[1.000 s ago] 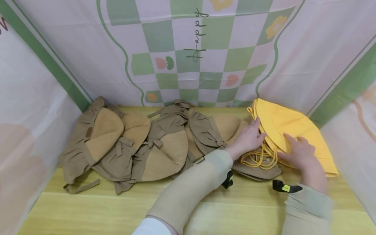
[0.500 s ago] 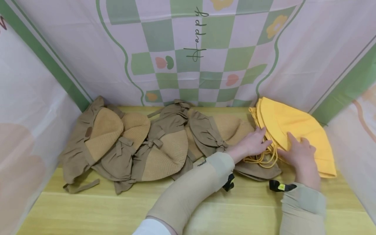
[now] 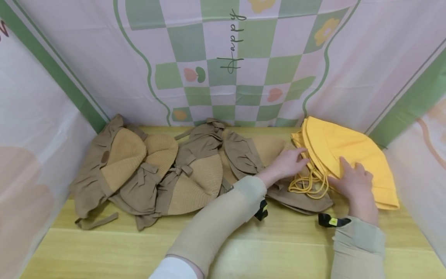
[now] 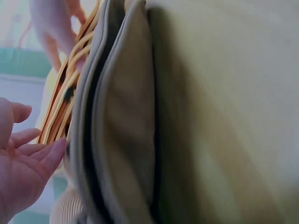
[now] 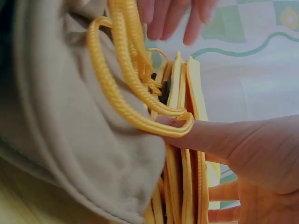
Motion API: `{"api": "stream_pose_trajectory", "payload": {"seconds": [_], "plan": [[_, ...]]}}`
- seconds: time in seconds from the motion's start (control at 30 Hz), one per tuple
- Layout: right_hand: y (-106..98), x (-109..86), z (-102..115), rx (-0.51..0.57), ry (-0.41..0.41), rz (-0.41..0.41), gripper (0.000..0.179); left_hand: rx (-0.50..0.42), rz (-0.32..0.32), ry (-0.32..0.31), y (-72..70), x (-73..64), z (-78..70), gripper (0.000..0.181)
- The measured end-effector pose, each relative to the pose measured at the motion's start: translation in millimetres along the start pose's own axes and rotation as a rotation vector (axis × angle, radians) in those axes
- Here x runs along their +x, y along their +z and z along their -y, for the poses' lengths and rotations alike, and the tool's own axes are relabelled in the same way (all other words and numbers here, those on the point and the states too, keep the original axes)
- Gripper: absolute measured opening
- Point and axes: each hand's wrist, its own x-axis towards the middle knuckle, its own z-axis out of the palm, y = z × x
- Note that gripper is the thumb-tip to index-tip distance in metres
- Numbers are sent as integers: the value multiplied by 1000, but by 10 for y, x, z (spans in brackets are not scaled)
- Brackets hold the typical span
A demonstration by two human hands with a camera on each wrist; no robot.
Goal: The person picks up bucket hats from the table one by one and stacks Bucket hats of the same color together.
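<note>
A stack of yellow bucket hats (image 3: 359, 155) lies at the right of the head view, brims facing left. Yellow cords (image 3: 308, 184) spill in loops from the brims over a brown hat brim (image 3: 303, 201). My right hand (image 3: 357, 186) holds the stack, fingers on the top hat; in the right wrist view its thumb (image 5: 205, 137) reaches in among the brims under a cord loop. My left hand (image 3: 287, 162) is at the brims' left side, fingers loosely bent with nothing gripped; in the left wrist view its fingertips (image 4: 56, 149) are close to the cords.
Several brown hats with tan woven crowns (image 3: 196, 182) and ties lie overlapping in a row to the left. They rest on a wood-grain table (image 3: 122, 252). A printed checkered cloth (image 3: 223, 46) hangs behind, with cloth walls at both sides.
The yellow stack and my right hand moved slightly left and settled. My left hand drew back leftward from the brims, the lower brims now fan out left, and more cord shows.
</note>
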Motion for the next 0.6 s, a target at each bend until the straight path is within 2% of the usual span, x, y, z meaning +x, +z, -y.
{"api": "stream_pose_trajectory", "payload": {"seconds": [0.1,0.23,0.33,0.47,0.53,0.6], "plan": [[-25,1,-39,8,-25,26,82,-41,-60,10,-116,-9,123,41],[-89,4,-92,1,-70,65,83,-141,-95,8,-312,-50,283,39],[-132,11,-85,-22,-146,44,75,-176,-118,2,-448,-89,398,38],[-174,-5,27,-9,-266,-53,64,-138,-157,-21,-598,-140,515,37],[-204,-23,125,21,-315,-106,61,-83,-170,-38,-669,-167,558,37],[-243,-46,244,58,-338,-118,62,-7,-186,-53,-732,-189,608,36]]}}
